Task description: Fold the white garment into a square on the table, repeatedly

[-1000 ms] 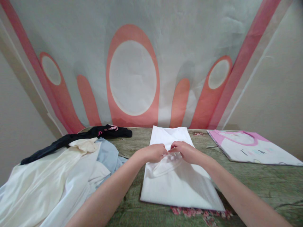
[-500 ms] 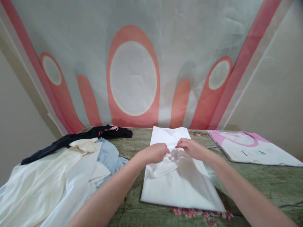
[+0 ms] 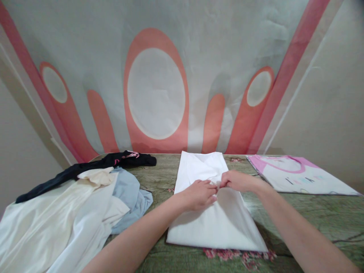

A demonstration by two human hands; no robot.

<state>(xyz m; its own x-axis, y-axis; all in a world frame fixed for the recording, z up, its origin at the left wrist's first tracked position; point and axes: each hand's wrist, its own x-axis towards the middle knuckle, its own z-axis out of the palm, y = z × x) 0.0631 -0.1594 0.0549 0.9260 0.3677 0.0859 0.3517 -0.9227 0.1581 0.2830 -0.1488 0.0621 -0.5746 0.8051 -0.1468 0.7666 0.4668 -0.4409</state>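
A white garment [image 3: 218,231], folded into a long rectangle, lies on the table in front of me. My left hand [image 3: 200,195] rests on its middle, fingers stretched toward the right and thumb lower down. Just beside those fingertips, my right hand [image 3: 234,181] is closed in a pinch on a gathered bit of the white cloth. Its fingertips are partly hidden in the folds. The far part of the garment shows a few slanting creases.
On the left lies a loose heap of clothes: cream cloth [image 3: 54,220], a light blue piece [image 3: 127,189] and a black garment [image 3: 85,167]. A folded pink and white shirt [image 3: 307,178] is at the right. The wood-patterned tabletop [image 3: 327,223] meets a printed backdrop [image 3: 156,91].
My left hand has moved right and nearer to me, going from a pinch to lying over the cloth. The bunched cloth between my hands is flatter. The view has shifted slightly.
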